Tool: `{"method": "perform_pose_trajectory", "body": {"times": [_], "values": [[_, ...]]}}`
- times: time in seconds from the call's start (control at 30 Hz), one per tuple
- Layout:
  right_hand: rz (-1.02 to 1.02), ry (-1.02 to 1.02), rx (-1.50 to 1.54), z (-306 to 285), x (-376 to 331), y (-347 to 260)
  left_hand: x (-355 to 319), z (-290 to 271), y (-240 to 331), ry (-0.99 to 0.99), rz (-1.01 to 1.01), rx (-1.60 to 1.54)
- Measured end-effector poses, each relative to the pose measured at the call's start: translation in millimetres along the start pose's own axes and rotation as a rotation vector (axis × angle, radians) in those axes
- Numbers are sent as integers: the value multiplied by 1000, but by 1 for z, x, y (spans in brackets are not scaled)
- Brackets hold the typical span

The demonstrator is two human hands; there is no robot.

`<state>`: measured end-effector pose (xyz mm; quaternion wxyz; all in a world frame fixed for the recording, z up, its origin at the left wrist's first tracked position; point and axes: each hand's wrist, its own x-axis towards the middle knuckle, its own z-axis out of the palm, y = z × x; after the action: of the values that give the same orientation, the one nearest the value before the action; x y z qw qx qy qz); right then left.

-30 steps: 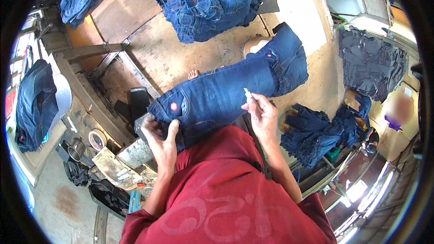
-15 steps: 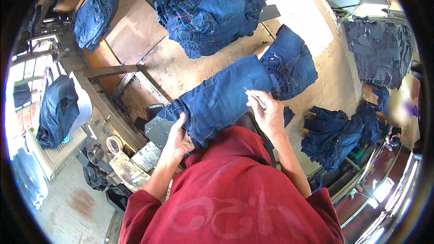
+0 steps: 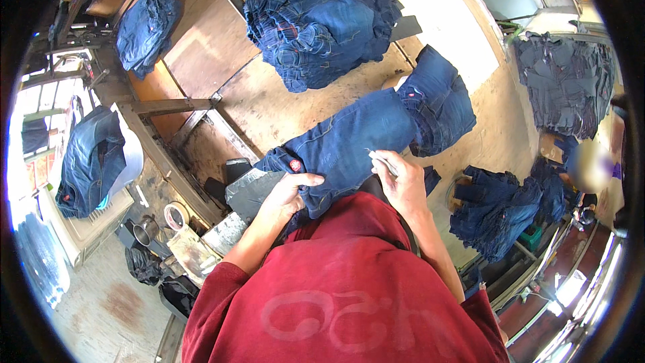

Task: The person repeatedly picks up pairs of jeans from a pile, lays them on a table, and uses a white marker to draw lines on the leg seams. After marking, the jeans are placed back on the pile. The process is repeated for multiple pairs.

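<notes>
The left hand [image 3: 287,196] had shifted its thumb across the jeans [image 3: 363,124], grasping and seemingly steadying them; the right hand [image 3: 403,183] pinched a small tool [image 3: 372,154].

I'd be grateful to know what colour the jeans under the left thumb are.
The jeans are dark blue, as the head view shows.

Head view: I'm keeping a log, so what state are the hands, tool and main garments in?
Left hand: thumb on the jeans
Right hand: fingers closed on slim tool
Slim tool: gripped, tip exposed
Jeans: spread out
Large denim pile: heaped, rumpled
Grey garments: heaped
</notes>
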<state>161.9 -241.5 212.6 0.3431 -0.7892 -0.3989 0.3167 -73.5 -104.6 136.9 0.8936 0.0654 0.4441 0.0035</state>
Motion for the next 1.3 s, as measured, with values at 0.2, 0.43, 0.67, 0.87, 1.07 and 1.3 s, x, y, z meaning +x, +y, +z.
{"method": "perform_pose_trajectory", "body": {"times": [0.2, 0.43, 0.67, 0.87, 1.07, 1.3], "values": [[-14, 11, -62, 1, -3, -6, -12, -1, -6, -15, 188, -100], [2, -4, -59, 0, -2, -7, -14, -7, -10, -6, 128, -131], [-46, 1, -94, -2, 1, -9, -19, -6, -11, -10, 129, -100], [-130, 57, -209, -3, 2, -23, -16, -11, -8, -2, 96, -113], [-360, 75, -337, 27, 6, -52, -18, -13, -4, 60, 193, 93], [-305, 151, -765, 29, 5, -63, -9, -23, -10, 7, 189, 45]]}}
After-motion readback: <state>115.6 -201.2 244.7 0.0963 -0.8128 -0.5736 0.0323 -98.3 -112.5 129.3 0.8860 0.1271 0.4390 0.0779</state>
